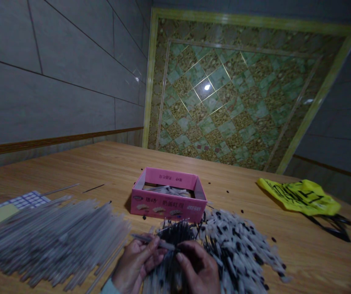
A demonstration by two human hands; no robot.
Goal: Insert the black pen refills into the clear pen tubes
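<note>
My left hand [135, 263] and my right hand [198, 267] meet at the bottom middle, both pinching one thin grey pen tube [155, 241] held level between them. Under the hands lies a dark bundle of thin refills [175, 234]. To the left spreads a big heap of clear pen tubes [49, 239]. On the right sits a heap of small black-and-white pen parts [239, 249]. Beyond the hands stands an open pink cardboard box [168, 202] with a few finished pens lying inside.
The wooden table [102, 163] runs to a tiled wall. A yellow plastic bag [301, 196] with black handles lies at the right. A yellow pad and a gridded sheet [25, 200] sit at the far left. Loose black bits dot the tabletop.
</note>
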